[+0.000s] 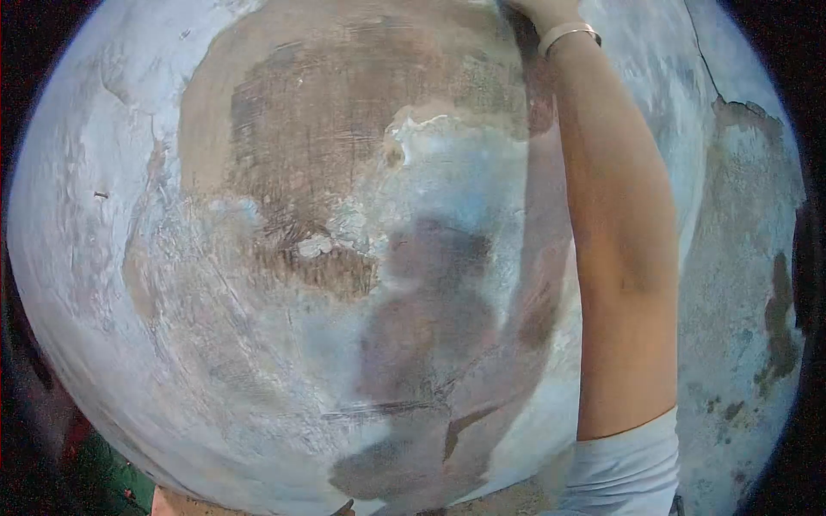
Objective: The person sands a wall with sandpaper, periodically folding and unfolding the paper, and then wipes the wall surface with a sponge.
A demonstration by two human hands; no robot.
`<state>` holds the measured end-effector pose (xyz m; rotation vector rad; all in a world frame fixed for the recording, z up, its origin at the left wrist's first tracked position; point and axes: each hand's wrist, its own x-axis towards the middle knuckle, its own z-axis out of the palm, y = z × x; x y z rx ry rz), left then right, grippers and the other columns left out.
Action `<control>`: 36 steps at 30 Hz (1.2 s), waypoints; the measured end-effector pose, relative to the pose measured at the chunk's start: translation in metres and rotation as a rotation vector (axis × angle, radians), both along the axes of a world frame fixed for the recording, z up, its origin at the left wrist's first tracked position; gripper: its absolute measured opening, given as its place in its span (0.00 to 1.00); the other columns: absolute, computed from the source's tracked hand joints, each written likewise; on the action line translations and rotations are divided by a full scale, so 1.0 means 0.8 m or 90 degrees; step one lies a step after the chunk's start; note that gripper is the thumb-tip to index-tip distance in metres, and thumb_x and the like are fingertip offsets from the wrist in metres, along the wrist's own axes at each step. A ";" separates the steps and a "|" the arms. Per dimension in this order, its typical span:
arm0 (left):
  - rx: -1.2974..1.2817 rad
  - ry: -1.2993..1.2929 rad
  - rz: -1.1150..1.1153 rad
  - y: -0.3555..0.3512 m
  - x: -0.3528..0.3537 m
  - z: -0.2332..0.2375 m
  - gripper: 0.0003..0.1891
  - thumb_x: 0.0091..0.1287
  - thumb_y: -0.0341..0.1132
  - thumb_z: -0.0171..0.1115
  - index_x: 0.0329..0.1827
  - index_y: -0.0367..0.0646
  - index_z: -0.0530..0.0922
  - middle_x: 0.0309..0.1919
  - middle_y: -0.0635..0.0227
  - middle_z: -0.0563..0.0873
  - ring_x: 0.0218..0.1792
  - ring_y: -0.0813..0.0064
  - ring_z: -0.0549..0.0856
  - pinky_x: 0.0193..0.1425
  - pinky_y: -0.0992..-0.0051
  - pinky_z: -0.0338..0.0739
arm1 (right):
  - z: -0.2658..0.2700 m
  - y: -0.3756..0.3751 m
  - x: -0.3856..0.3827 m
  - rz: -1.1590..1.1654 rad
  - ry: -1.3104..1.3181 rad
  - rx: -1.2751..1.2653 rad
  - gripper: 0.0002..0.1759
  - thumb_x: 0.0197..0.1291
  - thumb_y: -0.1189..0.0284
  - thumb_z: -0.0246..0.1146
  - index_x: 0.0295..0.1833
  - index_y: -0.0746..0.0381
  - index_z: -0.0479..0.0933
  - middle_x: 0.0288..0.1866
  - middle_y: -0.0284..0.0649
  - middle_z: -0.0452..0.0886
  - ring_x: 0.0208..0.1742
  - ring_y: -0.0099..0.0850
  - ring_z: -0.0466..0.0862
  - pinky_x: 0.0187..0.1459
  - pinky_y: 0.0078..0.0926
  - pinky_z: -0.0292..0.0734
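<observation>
My right arm reaches up along the right side of the view, in a light sleeve [632, 460] with a bangle [570, 36] at the wrist. Only part of my right hand [546, 10] shows at the top edge, close to the wall [447, 172]. Its fingers are cut off, and a dark shape beside them is too unclear to name. Brown rough patches [301, 120] and pale bluish areas cover the wall. My left hand is out of view.
A shadow of a person [430, 318] falls on the wall. A nail [101, 195] sticks out at the left. Cracks and a greyer stained surface [740, 258] lie at the right. A small dark tip [346, 506], unclear, shows at the bottom edge.
</observation>
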<state>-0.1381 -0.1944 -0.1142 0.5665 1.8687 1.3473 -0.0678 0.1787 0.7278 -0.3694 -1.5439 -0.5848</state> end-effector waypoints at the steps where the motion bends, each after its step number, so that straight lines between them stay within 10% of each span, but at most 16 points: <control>1: 0.000 -0.003 0.003 -0.001 -0.001 0.002 0.36 0.80 0.60 0.54 0.84 0.48 0.66 0.74 0.59 0.78 0.74 0.67 0.74 0.80 0.69 0.64 | 0.000 0.005 -0.010 0.028 0.049 0.035 0.33 0.81 0.60 0.40 0.88 0.45 0.50 0.90 0.46 0.50 0.89 0.57 0.47 0.76 0.81 0.46; 5: 0.001 -0.014 0.007 -0.005 -0.004 0.003 0.37 0.80 0.60 0.55 0.84 0.48 0.66 0.74 0.59 0.78 0.74 0.66 0.74 0.79 0.68 0.64 | -0.042 -0.020 -0.068 -0.063 0.083 0.286 0.33 0.80 0.58 0.43 0.88 0.43 0.53 0.90 0.46 0.50 0.88 0.59 0.49 0.75 0.83 0.50; 9: 0.000 -0.018 0.013 -0.011 -0.005 0.008 0.37 0.80 0.60 0.55 0.84 0.48 0.66 0.74 0.59 0.78 0.74 0.65 0.74 0.79 0.67 0.65 | -0.040 -0.031 -0.013 -0.032 -0.061 0.101 0.34 0.80 0.58 0.44 0.88 0.48 0.52 0.88 0.49 0.55 0.87 0.60 0.50 0.78 0.76 0.50; 12: 0.002 -0.019 0.017 -0.014 -0.007 0.015 0.37 0.80 0.60 0.55 0.84 0.48 0.66 0.74 0.58 0.78 0.74 0.65 0.74 0.79 0.66 0.65 | 0.015 0.048 -0.017 0.012 0.125 0.104 0.35 0.80 0.59 0.43 0.89 0.48 0.50 0.88 0.51 0.54 0.87 0.61 0.49 0.82 0.67 0.47; 16: 0.003 -0.026 0.024 -0.018 -0.006 0.016 0.37 0.79 0.60 0.56 0.84 0.48 0.66 0.74 0.58 0.78 0.74 0.64 0.74 0.79 0.65 0.65 | -0.027 -0.001 -0.069 0.056 0.056 0.406 0.35 0.79 0.64 0.45 0.89 0.51 0.50 0.88 0.49 0.55 0.88 0.59 0.50 0.83 0.62 0.46; 21: 0.006 -0.034 0.042 -0.028 0.000 0.017 0.37 0.79 0.60 0.56 0.84 0.48 0.66 0.74 0.58 0.78 0.74 0.63 0.74 0.78 0.64 0.66 | -0.027 -0.016 -0.037 0.142 -0.097 0.315 0.37 0.73 0.70 0.49 0.86 0.60 0.55 0.88 0.50 0.56 0.88 0.57 0.51 0.84 0.56 0.46; 23: 0.010 -0.037 0.048 -0.030 0.002 0.018 0.37 0.79 0.60 0.56 0.84 0.48 0.66 0.74 0.57 0.78 0.74 0.62 0.74 0.78 0.64 0.66 | 0.009 0.026 -0.030 -0.045 0.068 0.255 0.38 0.73 0.69 0.50 0.86 0.62 0.54 0.88 0.51 0.55 0.88 0.55 0.51 0.85 0.53 0.47; 27: 0.014 -0.046 0.059 -0.036 0.005 0.016 0.37 0.79 0.61 0.56 0.84 0.48 0.66 0.74 0.57 0.78 0.74 0.61 0.74 0.78 0.63 0.66 | -0.046 -0.043 -0.084 0.050 -0.008 0.430 0.39 0.74 0.68 0.51 0.87 0.61 0.52 0.89 0.51 0.53 0.89 0.52 0.49 0.85 0.57 0.46; 32: 0.023 -0.055 0.079 -0.048 0.017 0.007 0.38 0.79 0.61 0.57 0.83 0.48 0.66 0.74 0.57 0.78 0.74 0.60 0.74 0.78 0.62 0.67 | -0.177 -0.117 -0.128 0.225 -0.159 0.609 0.22 0.79 0.55 0.48 0.70 0.43 0.78 0.71 0.40 0.81 0.72 0.42 0.79 0.69 0.63 0.71; 35: 0.025 -0.054 0.093 -0.054 0.025 0.013 0.38 0.78 0.61 0.57 0.83 0.48 0.66 0.74 0.57 0.78 0.74 0.60 0.74 0.77 0.62 0.67 | -0.055 -0.049 -0.102 -0.017 -0.140 0.465 0.27 0.78 0.65 0.49 0.79 0.45 0.70 0.78 0.40 0.74 0.76 0.43 0.74 0.77 0.47 0.66; 36: 0.028 -0.056 0.096 -0.056 0.027 0.012 0.38 0.78 0.61 0.57 0.83 0.48 0.66 0.74 0.56 0.78 0.74 0.59 0.74 0.77 0.61 0.67 | -0.043 -0.065 -0.066 0.128 -0.093 0.299 0.29 0.82 0.68 0.42 0.85 0.55 0.61 0.88 0.52 0.54 0.89 0.51 0.51 0.80 0.67 0.50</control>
